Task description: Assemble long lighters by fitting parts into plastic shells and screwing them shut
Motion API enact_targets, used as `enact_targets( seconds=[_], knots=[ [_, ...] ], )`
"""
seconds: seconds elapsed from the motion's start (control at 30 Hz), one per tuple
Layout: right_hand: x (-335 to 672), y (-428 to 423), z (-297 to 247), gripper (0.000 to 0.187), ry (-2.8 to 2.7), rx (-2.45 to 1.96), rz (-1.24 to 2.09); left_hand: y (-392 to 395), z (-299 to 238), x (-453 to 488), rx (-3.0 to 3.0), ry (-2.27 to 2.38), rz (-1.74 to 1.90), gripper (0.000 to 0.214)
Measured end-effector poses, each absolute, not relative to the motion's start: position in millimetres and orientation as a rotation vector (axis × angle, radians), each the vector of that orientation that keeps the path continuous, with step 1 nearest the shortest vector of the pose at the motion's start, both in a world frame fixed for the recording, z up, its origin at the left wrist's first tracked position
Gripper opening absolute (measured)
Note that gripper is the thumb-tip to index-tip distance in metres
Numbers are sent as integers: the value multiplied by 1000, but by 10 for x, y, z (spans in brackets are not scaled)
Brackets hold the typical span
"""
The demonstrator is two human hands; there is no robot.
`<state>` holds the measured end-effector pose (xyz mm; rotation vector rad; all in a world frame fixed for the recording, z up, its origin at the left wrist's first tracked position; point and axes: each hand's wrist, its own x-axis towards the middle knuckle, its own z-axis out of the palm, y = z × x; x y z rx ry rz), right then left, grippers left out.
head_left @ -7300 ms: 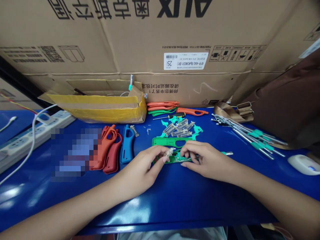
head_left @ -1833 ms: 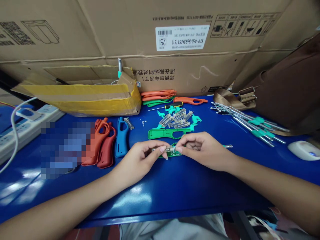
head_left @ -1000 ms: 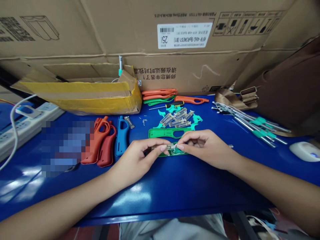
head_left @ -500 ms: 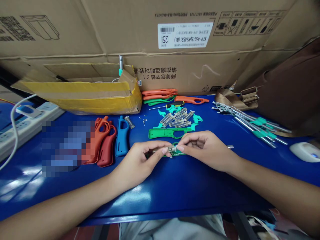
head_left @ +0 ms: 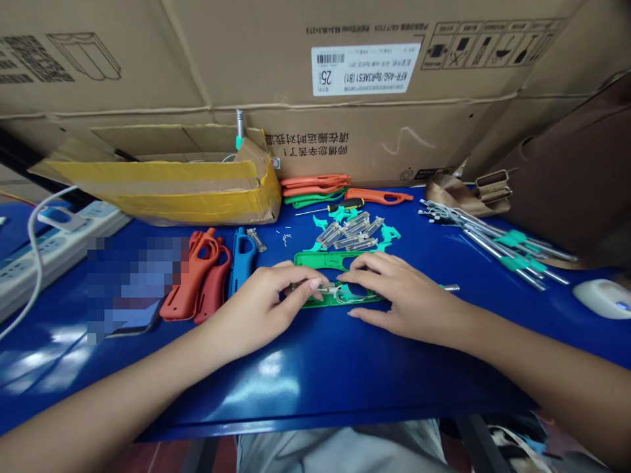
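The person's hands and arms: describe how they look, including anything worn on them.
The left hand and right hand have no gloves, and no rings show. The left forearm and right forearm are bare, without visible sleeves, watch or bracelet. Pale grey cloth, probably clothing, shows at the bottom.

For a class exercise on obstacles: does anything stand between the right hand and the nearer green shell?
Nothing visible does: the right hand hides part of the nearer green shell. The left hand pinches a clear part.
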<state>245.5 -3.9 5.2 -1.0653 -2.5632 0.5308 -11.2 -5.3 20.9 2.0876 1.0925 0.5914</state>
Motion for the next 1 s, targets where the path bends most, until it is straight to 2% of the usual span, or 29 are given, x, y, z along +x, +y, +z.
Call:
enact_targets(
  seconds=[0.17,0.53,0.83,1.0],
  knots=[
    [2469,-30,9,31,-2612,-1047,528,-64,225,-99,2206,1080,588,26],
    [2483,-15,40,30,-2615,-1081,515,-74,105,-86,2380,1088,515,14],
    [2495,-19,34,30,-2626,-1078,502,-42,89,-123,2522,1050,399,18],
    [2493,-15,22,31,-2634,-1071,498,-32,83,-123,2426,1017,477,10]
  ],
)
